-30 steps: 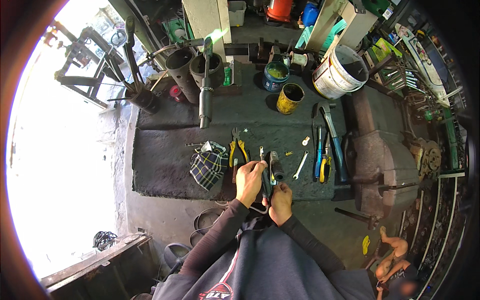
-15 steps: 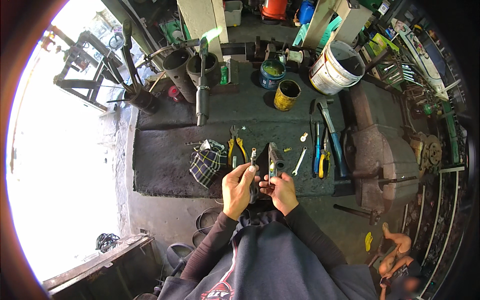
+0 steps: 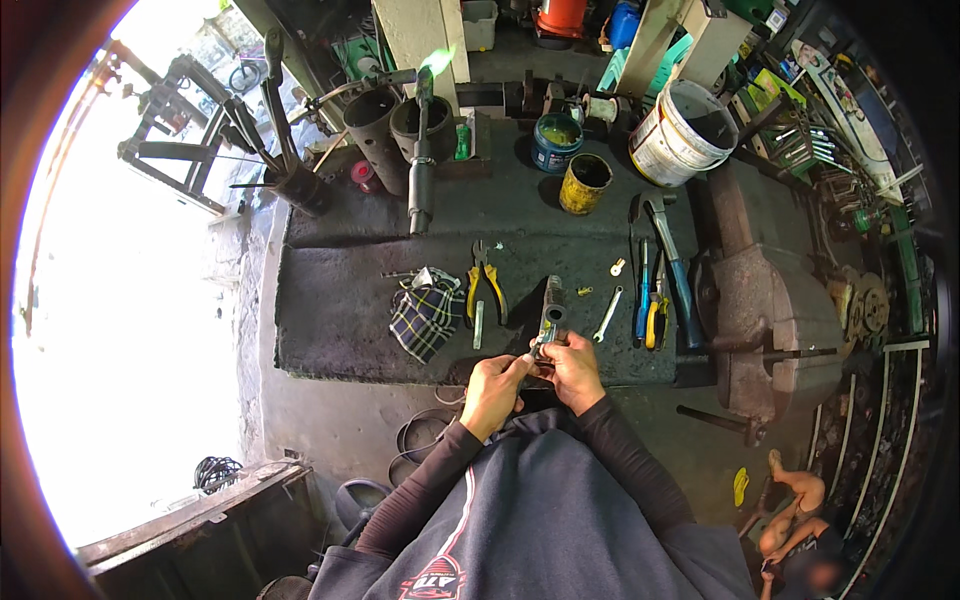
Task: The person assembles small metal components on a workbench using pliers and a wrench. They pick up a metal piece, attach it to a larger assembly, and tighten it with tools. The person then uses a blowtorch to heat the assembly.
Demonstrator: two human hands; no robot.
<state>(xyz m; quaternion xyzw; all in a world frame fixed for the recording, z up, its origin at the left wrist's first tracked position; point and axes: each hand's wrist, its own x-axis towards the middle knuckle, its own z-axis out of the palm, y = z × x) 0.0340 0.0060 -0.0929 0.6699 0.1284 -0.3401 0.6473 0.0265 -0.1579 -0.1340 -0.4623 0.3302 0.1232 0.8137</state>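
My right hand (image 3: 574, 374) is closed around the lower end of a dark grey metal piece (image 3: 553, 300) with a round bore, which points away from me over the bench's near edge. My left hand (image 3: 492, 393) meets it there, thumb and fingers pinched at the metal piece's near end. A slim dark piece with a metal fitting is in the left fingers, mostly hidden now. Beyond my left hand lie yellow-handled pliers (image 3: 484, 281), a small metal bar (image 3: 479, 325) and a checked cloth (image 3: 426, 318). A small wrench (image 3: 608, 314) rests right of the metal piece.
A lit torch (image 3: 421, 180) stands at the back left, its greenish flame above a metal pipe. A yellow can (image 3: 585, 187), a blue tub (image 3: 556, 143) and a white bucket (image 3: 684, 134) are behind. Hammer (image 3: 672, 260) and large vise (image 3: 775, 330) stand right. Someone sits lower right (image 3: 795, 515).
My left hand has moved right and lowered its slim piece toward the metal piece; both hands now meet. The whole view has shifted slightly.
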